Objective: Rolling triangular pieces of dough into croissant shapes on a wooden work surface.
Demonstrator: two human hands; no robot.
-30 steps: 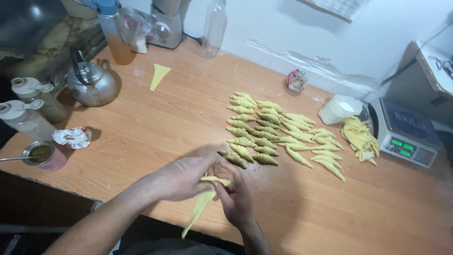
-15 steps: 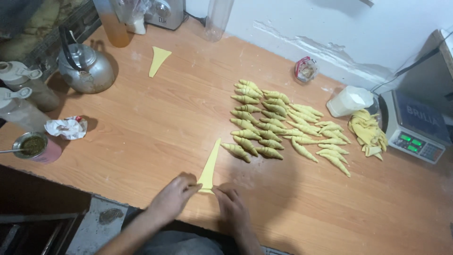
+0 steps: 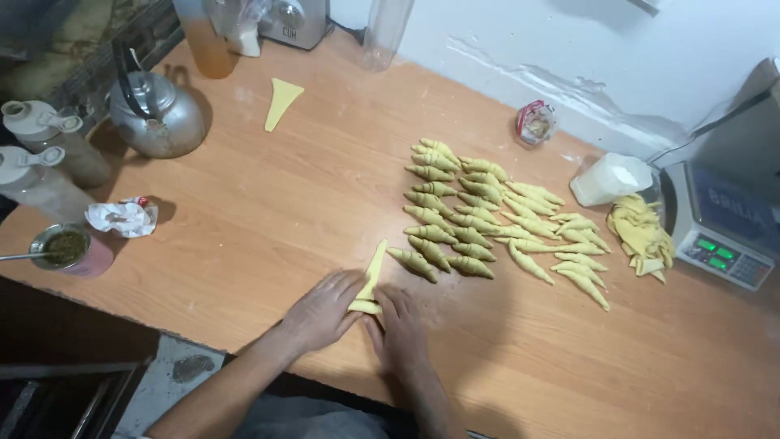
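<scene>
Yellow dough lay as a long triangle (image 3: 374, 275) near the table's (image 3: 244, 219) six-o'clock edge, its wide end just turned over under the flat, unclenched left hand (image 3: 321, 309) and right hand (image 3: 400, 329), which pressed rather than gripped it. The step looked like the very start of rolling. Finishing it would call for even pressure pushed toward twelve o'clock, clear of the rolled pieces (image 3: 487, 215) at two o'clock.
</scene>
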